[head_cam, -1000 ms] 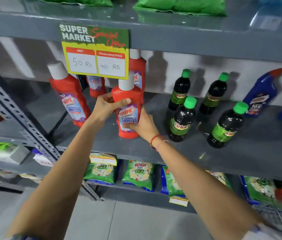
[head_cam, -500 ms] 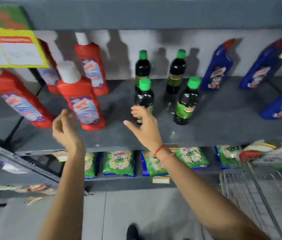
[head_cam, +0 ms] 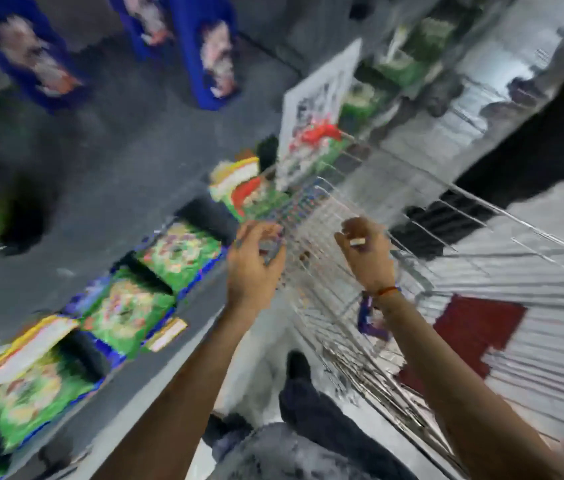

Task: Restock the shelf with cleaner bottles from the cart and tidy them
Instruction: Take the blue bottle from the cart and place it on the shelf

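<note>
Both hands had left the red bottle on the shelf; left hand (head_cam: pixel 256 261) and right hand (head_cam: pixel 365 251), fingers loosely curled and empty, reached over the cart (head_cam: pixel 422 216) for another.

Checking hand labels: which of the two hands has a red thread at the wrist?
The right hand, above the wire cart; the left hand has a bare wrist.
</note>
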